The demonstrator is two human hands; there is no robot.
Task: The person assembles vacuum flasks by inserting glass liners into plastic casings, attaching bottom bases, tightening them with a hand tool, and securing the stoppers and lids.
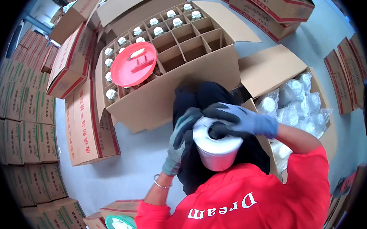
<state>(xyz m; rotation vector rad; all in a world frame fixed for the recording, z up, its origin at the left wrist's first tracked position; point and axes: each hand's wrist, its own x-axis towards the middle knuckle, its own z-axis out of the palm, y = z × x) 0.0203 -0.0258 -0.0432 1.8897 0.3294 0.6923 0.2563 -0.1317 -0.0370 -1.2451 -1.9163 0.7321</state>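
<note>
A whitish cylinder (219,149) rests in the person's lap, its ringed top tipped up towards the wearer's view. The gloved left hand (180,137) is curved round its 9 to 10 o'clock side, half closed on it; the gloved right hand (244,118) grips from 2 o'clock, fingers spread over the far edge and thumb at the dark central opening. To handle it well, I would brace the base against the thighs, let the left palm carry the steadying load, and leave the right fingers light and free to turn or work at the top; pressing evenly from both sides should stop it rolling. From the cylinder, a divided carton (182,82) of white-capped bottles (158,31) lies at 11 o'clock, bearing a red tray (121,68), and a box of bagged pieces (296,90) at 2 o'clock. The right thumb masks much of the opening, so its depth, and whether this is a vessel or a roll, cannot be told. Both hands' far fingertips are hard to make out against dark trousers, and a green basket (108,224) at 8 o'clock is cut off below.
</note>
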